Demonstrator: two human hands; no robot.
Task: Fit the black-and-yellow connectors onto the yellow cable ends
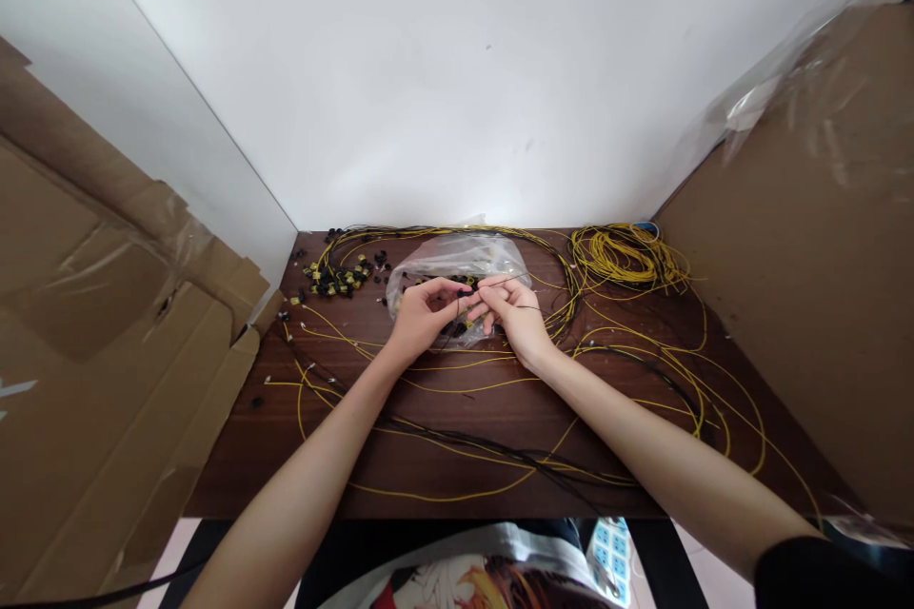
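Over a clear plastic bag (428,257), my two hands meet with their fingertips close together. Thumb and forefinger of my left hand (421,316) pinch a small black part (466,293), its exact kind too small to make out. My right hand (520,316) pinches a thin black wire (529,308) against that part; its other fingers are loosely spread. Whether the wire sits inside the part is hidden by the fingertips. Small black and yellow pieces (457,328) show in the bag below my hands.
Black and yellow connector pieces (347,278) lie in a pile at the back left. A coiled yellow wire bundle (621,257) rests at the back right. Loose wires (457,498) cross the brown table (243,466). Cardboard stands left (86,352) and right (806,238).
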